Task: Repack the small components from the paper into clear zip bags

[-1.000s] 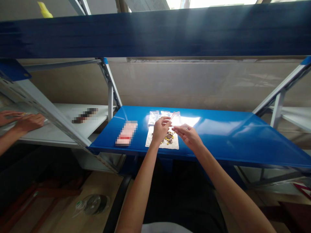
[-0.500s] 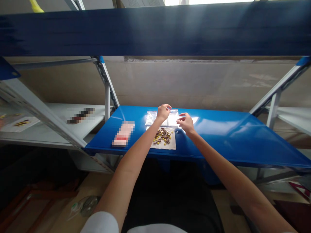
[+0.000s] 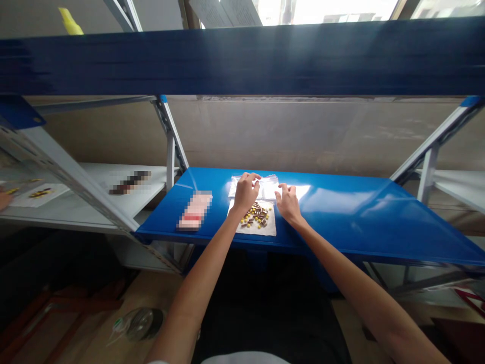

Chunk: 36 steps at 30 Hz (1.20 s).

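Plastic bag (image 3: 268,188) lay on the blue tabletop (image 3: 333,215), just above pills (image 3: 257,215) on a white sheet (image 3: 267,230); your left hand (image 3: 245,193) and right hand (image 3: 288,205) had come down onto it, fingers curled, whether gripping you could not tell.

Left hand (image 3: 245,193) and right hand (image 3: 288,203) touch a plastic bag (image 3: 269,188).

Blue steel shelf (image 3: 341,217) with clear plastic bags (image 3: 270,189), a blurred pink packet (image 3: 194,210), capsules (image 3: 255,215) on white paper (image 3: 268,229)
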{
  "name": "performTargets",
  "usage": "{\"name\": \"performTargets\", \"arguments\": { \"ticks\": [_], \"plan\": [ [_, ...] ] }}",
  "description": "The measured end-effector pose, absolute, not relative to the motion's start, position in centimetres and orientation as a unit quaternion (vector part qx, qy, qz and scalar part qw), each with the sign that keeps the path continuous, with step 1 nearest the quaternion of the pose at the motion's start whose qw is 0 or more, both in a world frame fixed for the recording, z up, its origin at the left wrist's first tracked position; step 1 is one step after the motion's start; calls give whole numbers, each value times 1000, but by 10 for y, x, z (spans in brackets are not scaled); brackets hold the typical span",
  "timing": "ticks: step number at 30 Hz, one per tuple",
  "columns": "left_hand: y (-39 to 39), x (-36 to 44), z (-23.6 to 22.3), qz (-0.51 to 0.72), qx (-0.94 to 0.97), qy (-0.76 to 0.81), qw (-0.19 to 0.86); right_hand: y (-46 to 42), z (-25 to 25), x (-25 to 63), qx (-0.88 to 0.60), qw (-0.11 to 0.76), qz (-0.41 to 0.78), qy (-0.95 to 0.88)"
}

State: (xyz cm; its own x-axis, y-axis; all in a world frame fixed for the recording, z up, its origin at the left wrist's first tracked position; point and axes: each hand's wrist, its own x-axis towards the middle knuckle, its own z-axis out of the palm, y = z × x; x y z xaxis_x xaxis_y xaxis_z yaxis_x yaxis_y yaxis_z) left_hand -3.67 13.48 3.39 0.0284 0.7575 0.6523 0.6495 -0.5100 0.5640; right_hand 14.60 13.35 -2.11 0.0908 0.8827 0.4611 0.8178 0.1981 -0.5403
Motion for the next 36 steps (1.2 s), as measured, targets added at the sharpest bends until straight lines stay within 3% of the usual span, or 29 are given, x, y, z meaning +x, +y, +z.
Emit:
{"name": "performTargets", "arguments": {
  "ticks": [7,19,36],
  "plan": [
    [61,-96,2,545,590,587,98,103,-31,159,-612,455,68,-643],
    [51,-123,-23,587,500,603,205,51,-37,183,-635,527,186,-533],
    [42,-121,-19,556,550,602,164,48,-33,180,-609,547,222,-529]
  ]
}}
